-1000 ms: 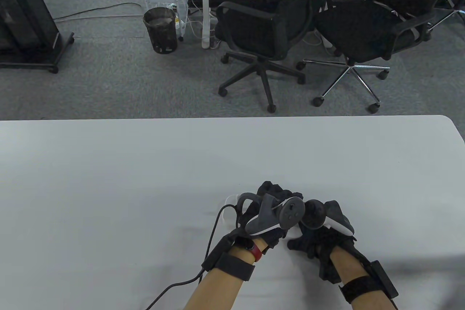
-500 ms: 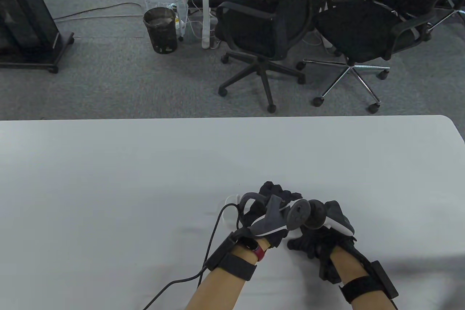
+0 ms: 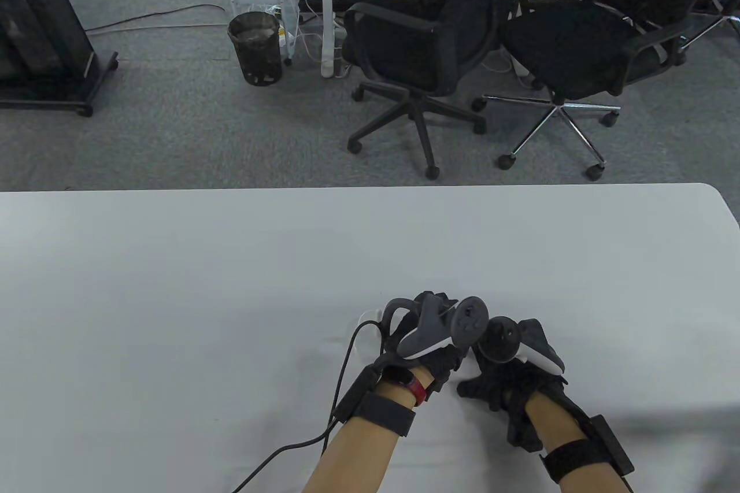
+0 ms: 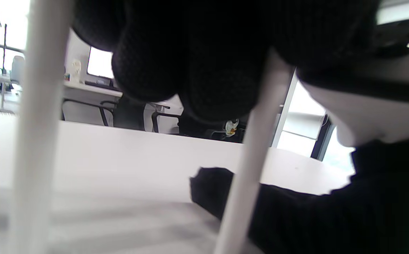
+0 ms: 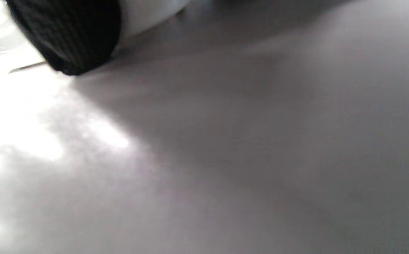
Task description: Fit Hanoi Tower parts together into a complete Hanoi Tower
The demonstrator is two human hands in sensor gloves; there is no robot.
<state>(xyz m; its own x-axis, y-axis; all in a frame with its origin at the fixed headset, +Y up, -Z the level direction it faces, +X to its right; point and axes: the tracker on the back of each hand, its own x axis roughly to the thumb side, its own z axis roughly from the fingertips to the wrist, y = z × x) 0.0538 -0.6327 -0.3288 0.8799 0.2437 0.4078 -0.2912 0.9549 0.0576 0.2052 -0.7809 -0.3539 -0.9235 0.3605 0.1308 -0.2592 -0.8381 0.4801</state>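
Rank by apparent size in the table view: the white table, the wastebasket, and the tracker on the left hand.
1. White table, by far the largest.
2. Wastebasket.
3. Tracker on the left hand, looks about the wastebasket's size, but sits nearer the camera, so their order is unsure.

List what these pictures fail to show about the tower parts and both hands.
- Base: table view, mostly covered by the left hand; discs unseen.
- Pegs: left wrist view, blurred, tops behind fingers.
- Right hand: grip hidden under its tracker; right wrist view shows only blurred table.
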